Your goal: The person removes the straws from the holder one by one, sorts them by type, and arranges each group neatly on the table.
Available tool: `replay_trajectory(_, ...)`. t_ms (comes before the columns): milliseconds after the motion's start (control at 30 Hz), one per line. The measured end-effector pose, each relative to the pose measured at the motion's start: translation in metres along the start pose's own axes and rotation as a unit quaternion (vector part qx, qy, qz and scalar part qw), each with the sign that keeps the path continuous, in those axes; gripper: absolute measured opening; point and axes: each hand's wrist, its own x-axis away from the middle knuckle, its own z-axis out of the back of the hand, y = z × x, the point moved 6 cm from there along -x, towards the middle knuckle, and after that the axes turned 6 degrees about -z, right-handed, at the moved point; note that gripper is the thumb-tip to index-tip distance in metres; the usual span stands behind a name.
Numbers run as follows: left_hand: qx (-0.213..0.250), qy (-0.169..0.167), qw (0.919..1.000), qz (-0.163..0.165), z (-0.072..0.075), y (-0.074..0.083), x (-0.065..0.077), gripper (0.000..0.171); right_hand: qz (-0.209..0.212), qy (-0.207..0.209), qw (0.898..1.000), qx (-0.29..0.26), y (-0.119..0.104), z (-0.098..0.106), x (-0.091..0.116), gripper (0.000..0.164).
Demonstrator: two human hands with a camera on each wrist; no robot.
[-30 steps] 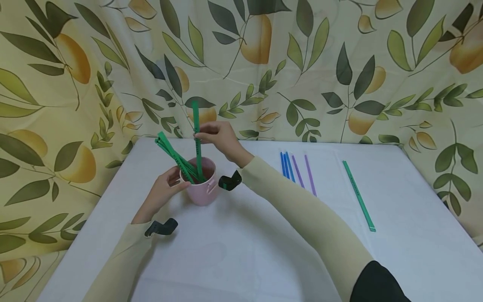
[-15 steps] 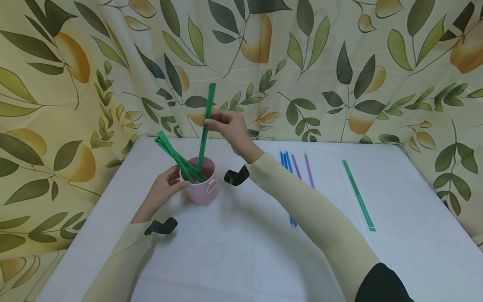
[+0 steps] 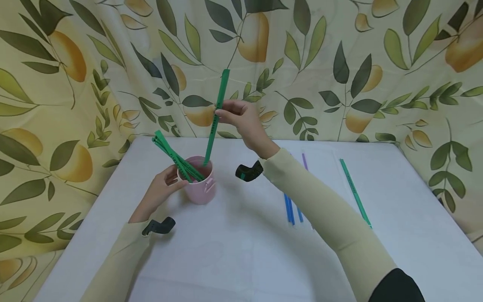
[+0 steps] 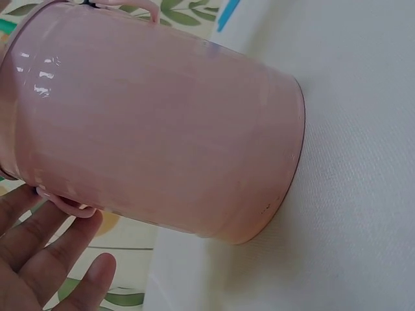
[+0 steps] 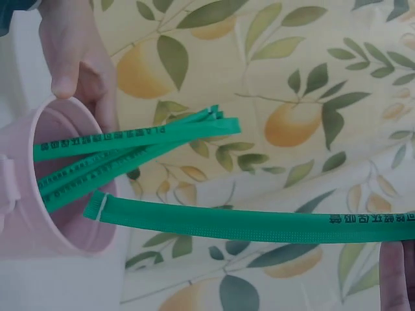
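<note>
Above a white-covered table [image 3: 234,251], the right hand [image 3: 247,123] pinches a printed green straw [image 3: 213,132] between thumb and fingertips, its top leaning right, as I watch remotely. Its lower end shows at the mouth of the pink cup [image 3: 200,195]; whether inside or just above, I cannot tell. The left hand [image 3: 162,185], apart from the right, grips the upright cup near its rim, fingers touching a handle [image 4: 68,203]. Over the cup's left side leans a bundle of green straws [image 3: 175,157]. Off to the right I see blue straws [image 3: 289,209] and a purple straw [image 3: 305,161] partly behind the right sleeve [image 3: 320,201], with a lone green straw [image 3: 354,188] beyond.
</note>
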Motion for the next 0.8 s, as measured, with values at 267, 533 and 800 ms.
replay_trajectory(267,-0.005,-0.004,1.0,-0.005,0.001,0.0,0.001,0.062,-0.006,-0.011,0.999,0.034,-0.006,0.02,0.022,0.02)
replay_trajectory(533,-0.009,0.004,1.0,0.001,0.001,0.0,0.0,0.063,-0.03,-0.001,0.999,0.043,0.005,0.046,0.051,0.013)
replay_trajectory(800,-0.014,0.015,0.9997,0.01,-0.002,-0.002,0.0,0.069,-0.052,0.009,0.994,0.091,0.009,0.067,0.077,0.02)
